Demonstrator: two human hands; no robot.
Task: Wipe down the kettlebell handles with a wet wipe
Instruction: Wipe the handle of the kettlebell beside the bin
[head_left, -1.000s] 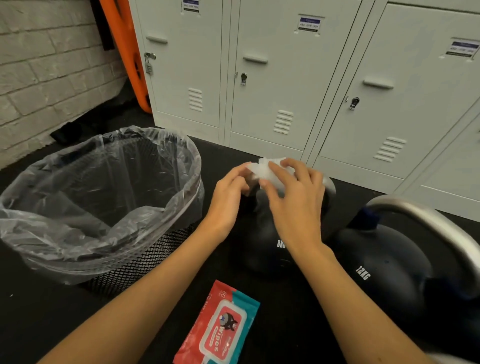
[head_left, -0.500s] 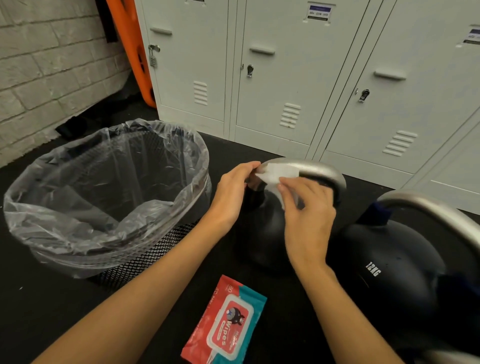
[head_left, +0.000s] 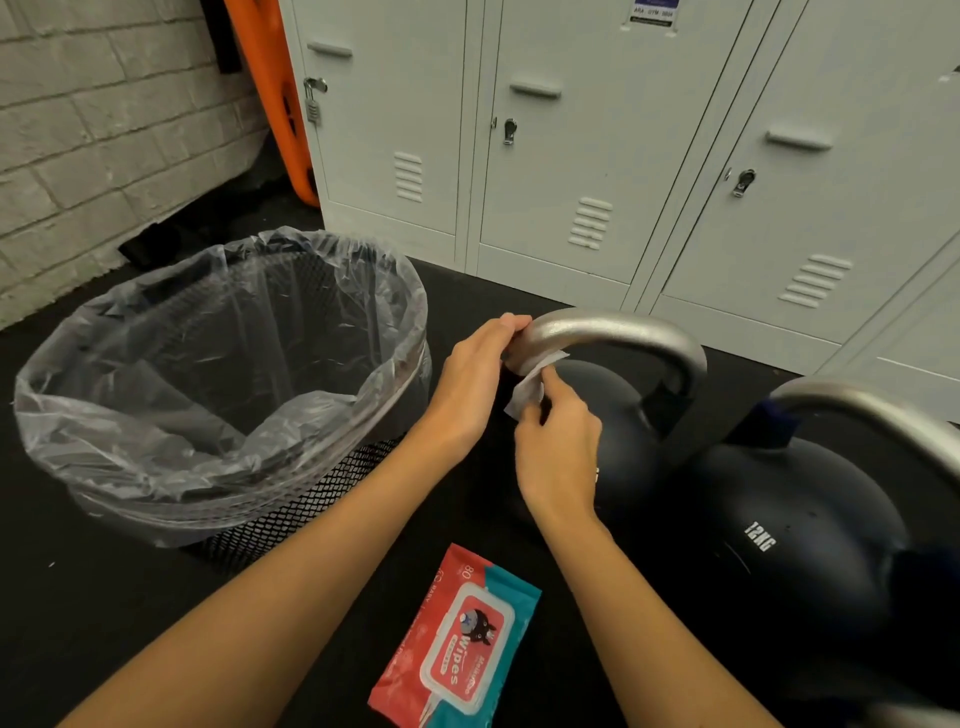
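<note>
Both hands meet at the left end of the near kettlebell's handle, which arches away rightward. The left hand grips the handle's left bend; the right hand pinches the wet wipe just beneath.

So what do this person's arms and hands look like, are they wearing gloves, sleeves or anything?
Nothing is worn that shows: the left hand and right hand are bare, with no gloves. Both forearms are bare too, from wrist to the picture's lower edge, with no sleeves, watch or bands in view. Rings cannot be ruled out, since the fingers are partly hidden.
</note>
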